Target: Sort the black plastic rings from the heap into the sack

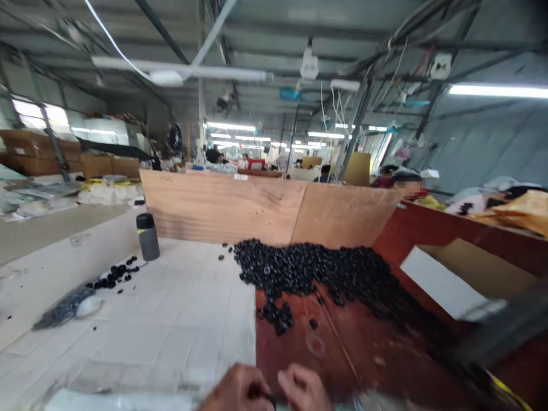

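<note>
At the bottom edge, my left hand (237, 388) is closed, its fingers curled around a small black piece (270, 401), of which only a dark edge shows. Just to its right, my right hand (303, 388) is closed too, thumb and fingers pressed together; whether anything is in them is hidden. Beyond both hands lies a long heap of small black, glossy, ring-like parts (299, 265). A little cluster of the same parts (276, 315) sits nearer, on the dark red board (355, 342).
White sheeting (180, 319) covers the left side, with a grey bottle (148, 240), loose black pieces (113, 276) and a plastic bag (64, 308). A wooden panel (222, 205) closes off the back. An open cardboard box (445, 279) stands right, near a blurred grey bar (505, 325). People sit beyond.
</note>
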The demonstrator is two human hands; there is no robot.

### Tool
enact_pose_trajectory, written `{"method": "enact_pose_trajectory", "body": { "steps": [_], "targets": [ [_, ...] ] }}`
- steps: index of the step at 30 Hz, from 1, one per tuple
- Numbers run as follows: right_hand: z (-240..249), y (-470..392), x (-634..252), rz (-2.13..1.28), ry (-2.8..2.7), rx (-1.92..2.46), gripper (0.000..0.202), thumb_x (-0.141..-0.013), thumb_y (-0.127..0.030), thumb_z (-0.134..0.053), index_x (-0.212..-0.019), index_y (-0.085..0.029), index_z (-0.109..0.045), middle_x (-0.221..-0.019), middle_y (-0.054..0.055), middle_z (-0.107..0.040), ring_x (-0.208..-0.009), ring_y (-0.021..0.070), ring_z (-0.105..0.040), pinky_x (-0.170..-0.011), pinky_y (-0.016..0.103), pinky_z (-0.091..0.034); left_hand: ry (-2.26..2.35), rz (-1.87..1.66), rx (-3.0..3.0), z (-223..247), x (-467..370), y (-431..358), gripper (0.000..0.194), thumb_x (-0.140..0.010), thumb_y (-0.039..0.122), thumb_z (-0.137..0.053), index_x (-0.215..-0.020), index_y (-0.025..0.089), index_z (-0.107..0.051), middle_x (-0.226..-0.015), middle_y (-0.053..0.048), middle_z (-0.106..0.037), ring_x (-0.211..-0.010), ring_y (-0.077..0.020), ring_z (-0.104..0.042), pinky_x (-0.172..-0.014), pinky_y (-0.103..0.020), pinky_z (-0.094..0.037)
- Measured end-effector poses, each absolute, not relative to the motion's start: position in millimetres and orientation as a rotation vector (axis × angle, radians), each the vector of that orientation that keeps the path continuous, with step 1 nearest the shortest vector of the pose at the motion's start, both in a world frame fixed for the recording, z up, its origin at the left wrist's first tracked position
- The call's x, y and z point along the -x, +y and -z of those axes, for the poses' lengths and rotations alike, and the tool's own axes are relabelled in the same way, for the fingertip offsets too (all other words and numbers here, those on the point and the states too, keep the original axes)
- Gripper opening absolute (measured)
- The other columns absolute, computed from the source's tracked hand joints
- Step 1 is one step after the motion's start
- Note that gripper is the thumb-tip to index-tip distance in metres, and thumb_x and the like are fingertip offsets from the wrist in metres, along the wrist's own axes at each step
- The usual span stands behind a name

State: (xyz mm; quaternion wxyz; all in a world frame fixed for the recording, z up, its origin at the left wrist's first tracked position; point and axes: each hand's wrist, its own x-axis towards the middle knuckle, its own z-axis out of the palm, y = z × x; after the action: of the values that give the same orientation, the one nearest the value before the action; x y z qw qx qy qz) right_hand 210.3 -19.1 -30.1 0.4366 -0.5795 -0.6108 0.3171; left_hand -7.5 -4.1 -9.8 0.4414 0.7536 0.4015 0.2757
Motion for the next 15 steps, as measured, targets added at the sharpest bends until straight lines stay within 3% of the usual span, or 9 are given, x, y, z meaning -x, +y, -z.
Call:
{"method": "enact_pose_trajectory", "body": {
  "steps": [2, 5, 9, 11, 15],
  "targets": [
    [10, -14, -223, -0.625, -1.553, 1.486, 0.037, -0.087, -0.050, -0.057, -0.065, -0.021, -0.060, -0.061, 0.000, -0.060, -0.058, 0.0172, -0.056, -0.058, 0.027, -0.046, 1.060, -0.508, -1.888, -20, 17, -3, 0.022, -0.080, 0.042, -0.072, -0.082, 0.020, -0.075, -0.072, 0.001, -0.070, -0.067, -0.0173, -0.064, -0.057, -0.023, -0.044],
    [3, 8, -239, -0.319, -1.470, 1.643, 0.014, -0.077, -0.032, -0.063, -0.083, -0.019, -0.064, -0.075, 0.004, -0.065, -0.075, 0.0235, -0.064, -0.074, 0.035, -0.053, 1.405, -0.729, -2.022, -32, 10, 28, 0.019, -0.084, 0.034, -0.068, -0.091, 0.017, -0.072, -0.081, -0.002, -0.068, -0.073, -0.0194, -0.064, -0.069, -0.029, -0.050],
    [16, 26, -237, -0.228, -1.575, 1.591, 0.036, -0.073, -0.017, -0.065, -0.109, -0.017, -0.065, -0.100, 0.009, -0.066, -0.088, 0.0245, -0.065, -0.082, 0.039, -0.055, 1.545, -0.944, -2.214, -14, -17, 69, 0.056, -0.079, 0.026, -0.074, -0.132, 0.018, -0.058, -0.126, -0.011, -0.059, -0.097, -0.0237, -0.068, -0.086, -0.037, -0.056],
    [19, 30, -228, -0.205, -1.666, 1.523, 0.046, -0.076, -0.016, -0.067, -0.122, -0.018, -0.063, -0.112, 0.011, -0.062, -0.092, 0.0241, -0.065, -0.081, 0.037, -0.056, 1.498, -0.896, -2.303, -10, -27, 83, 0.069, -0.077, 0.024, -0.077, -0.142, 0.022, -0.051, -0.140, -0.012, -0.051, -0.104, -0.0255, -0.068, -0.089, -0.038, -0.056],
    [17, 35, -217, -0.180, -1.775, 1.525, 0.039, -0.083, -0.020, -0.067, -0.123, -0.019, -0.066, -0.114, 0.011, -0.059, -0.093, 0.0247, -0.065, -0.076, 0.034, -0.056, 1.331, -0.721, -2.429, -14, -33, 93, 0.060, -0.082, 0.020, -0.073, -0.139, 0.026, -0.054, -0.131, -0.008, -0.059, -0.109, -0.0250, -0.067, -0.096, -0.038, -0.055]
  ]
}}
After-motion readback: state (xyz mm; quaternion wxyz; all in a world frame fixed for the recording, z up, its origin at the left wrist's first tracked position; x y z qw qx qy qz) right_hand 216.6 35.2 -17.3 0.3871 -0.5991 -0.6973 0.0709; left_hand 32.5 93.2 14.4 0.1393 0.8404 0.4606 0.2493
